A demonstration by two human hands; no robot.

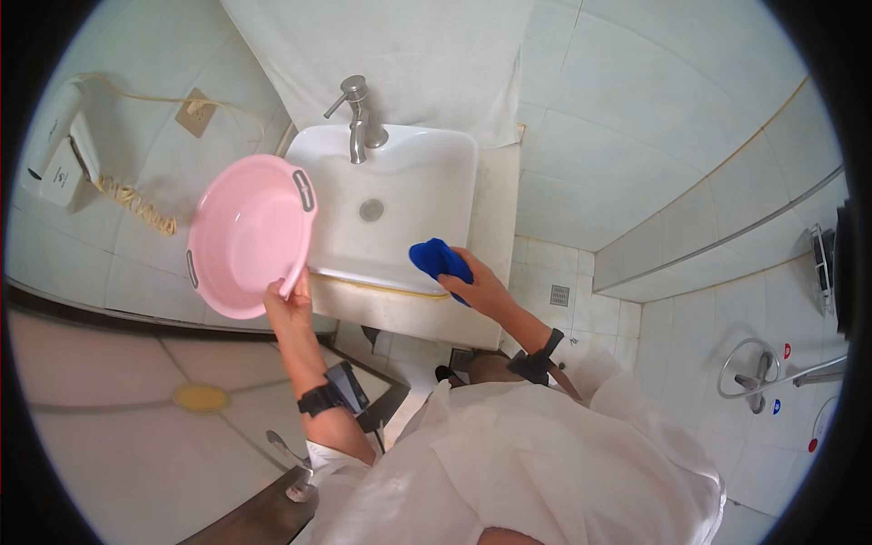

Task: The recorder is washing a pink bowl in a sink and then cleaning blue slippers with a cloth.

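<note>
My left hand [289, 300] grips the rim of a pink plastic basin [252, 235], thumb on the inside and fingers outside. The basin is tilted, its inside facing me, and has two grey-trimmed handle slots. It covers the left edge of a white ceramic washbasin [409, 218]. In my right hand [484, 286] is a bunched blue cloth [439, 262], held over the washbasin's front right corner. A metal single-lever faucet [361, 126] stands at the back of the washbasin, its lever pointing left. A round drain [370, 210] shows in the washbasin's bottom.
A wall-mounted hair dryer [65, 150] with a coiled cord hangs at left, near a wall socket [195, 112]. White cloth [402, 54] hangs behind the faucet. The stone counter [494, 225] borders the washbasin. A shower valve [753, 381] is on the right wall, a door [136, 388] at lower left.
</note>
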